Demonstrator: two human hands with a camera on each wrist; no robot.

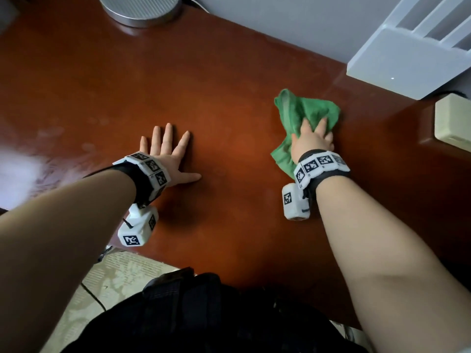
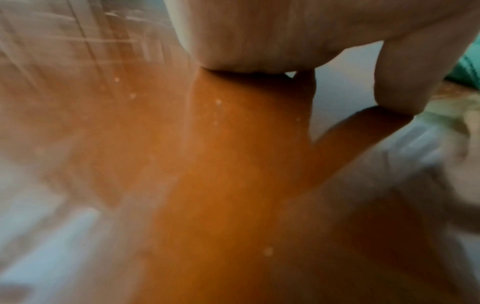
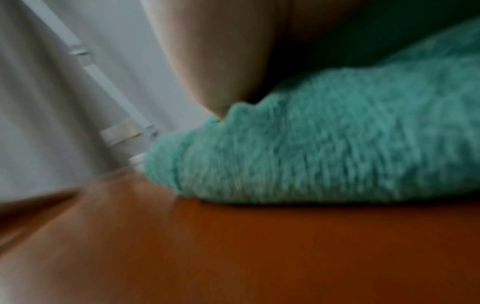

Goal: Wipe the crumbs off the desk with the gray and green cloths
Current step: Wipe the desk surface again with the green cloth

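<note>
A person's left hand (image 1: 167, 155) lies flat on a reddish-brown wooden desk (image 1: 229, 72), palm down, its four fingers (image 1: 168, 135) straight and fanned toward 12 o'clock and the thumb stretched out toward 3 o'clock; it holds nothing. Off toward 3 o'clock from it, well apart, the right hand (image 1: 312, 141) bears down on a crumpled green cloth (image 1: 303, 115), fingers curled into the fabric and gripping a bunch of it against the desktop. The cloth spreads past the fingertips toward 12 o'clock and trails back beside the wrist toward 7 o'clock. In the right wrist view the fuzzy green cloth (image 3: 324, 139) sits on the wood under the hand (image 3: 215, 55), though blur hides the fingers there. The left wrist view, also blurred, shows the heel of the left hand (image 2: 259, 35) and the thumb touching the desk (image 2: 221, 195), with small pale crumbs (image 2: 218, 101) scattered on the wood near the palm and a sliver of green cloth (image 2: 467, 72) at the 3 o'clock edge. Both wrists wear white bands printed with black square markers. A round silver base (image 1: 141, 8) stands at the desk's 11 o'clock edge, a white flat box (image 1: 405, 64) at 2 o'clock and a cream-coloured block (image 1: 453, 123) at 3 o'clock. The gray cloth does not appear in any view.
</note>
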